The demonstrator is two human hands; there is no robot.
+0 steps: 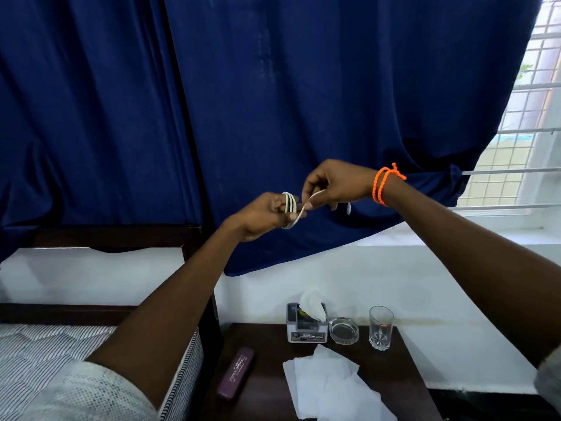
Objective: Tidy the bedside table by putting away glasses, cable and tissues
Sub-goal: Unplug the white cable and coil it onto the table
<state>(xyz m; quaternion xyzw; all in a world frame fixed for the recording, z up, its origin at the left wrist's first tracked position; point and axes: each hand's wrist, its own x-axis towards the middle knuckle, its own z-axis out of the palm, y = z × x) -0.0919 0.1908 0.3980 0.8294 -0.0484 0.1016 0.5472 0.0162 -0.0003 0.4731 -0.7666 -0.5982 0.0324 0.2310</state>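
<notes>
1. A striped mattress (39, 354) lies at the far left, beside the dark bedside table (391, 378).
2. A purple glasses case (235, 376) rests on the table's left edge.
3. The left hand (261, 215) is raised before the blue curtain (273, 86), its fingers wrapped in white cable (290, 206) coils.
4. The right hand (332, 183) pinches the cable's loose end.
5. Below, loose tissues (328, 387) lie on the table in front of a tissue box (306, 325), an ashtray (343, 329) and a glass (380, 328).
</notes>
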